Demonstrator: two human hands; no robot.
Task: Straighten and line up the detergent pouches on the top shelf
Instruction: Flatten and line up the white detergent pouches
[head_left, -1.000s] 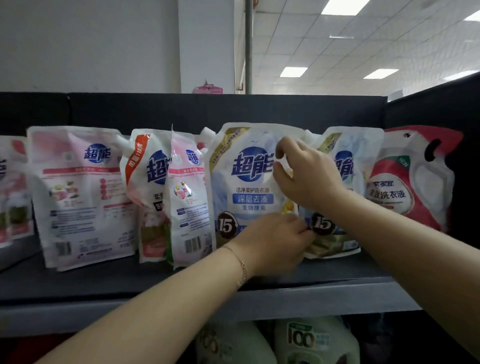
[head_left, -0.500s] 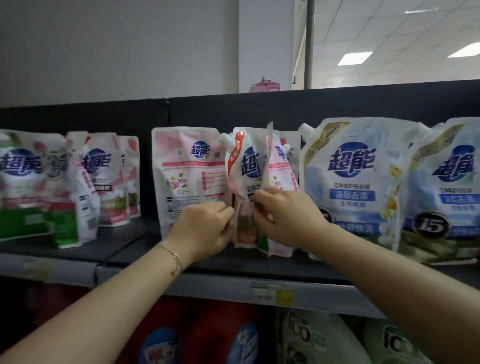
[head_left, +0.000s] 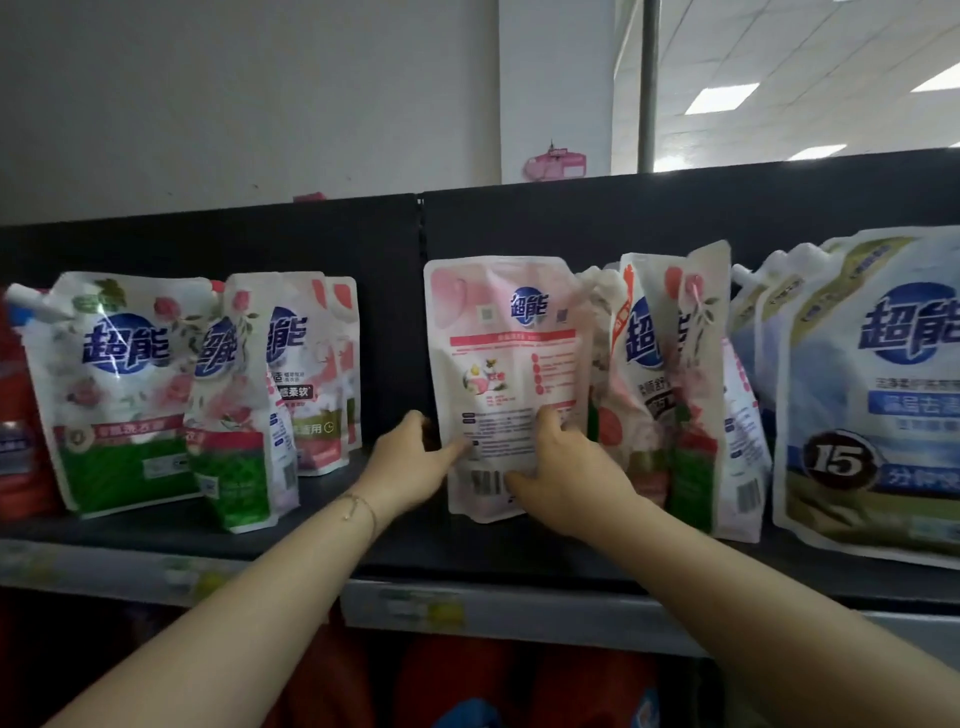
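the fingers (head_left: 548, 422) of the right hand (head_left: 569, 467) are curled over the right edge of the pink pouch (head_left: 506, 358). the thumb lies across its front just beside the barcode, so the edge is pinched between them. the left hand (head_left: 410, 462) grips the opposite edge: its thumb presses on the front, low on the pouch, and its fingers (head_left: 415, 418) reach round behind the edge, where their tips are hidden. between the two sets of fingers the pink pouch stands upright on the top shelf (head_left: 363, 540), printed back facing outward; whether its base rests on the board cannot be told. just right of the right fingers a cluster of pink-and-white pouches (head_left: 644, 374) leans unevenly, some turned edge-on. further right stand the large blue pouches (head_left: 883, 395). left of the left fingers, across a gap of shelf, a green-and-pink pouch (head_left: 119, 395) tilts at the front of another loose group. a thin bracelet (head_left: 358, 506) circles the left wrist.
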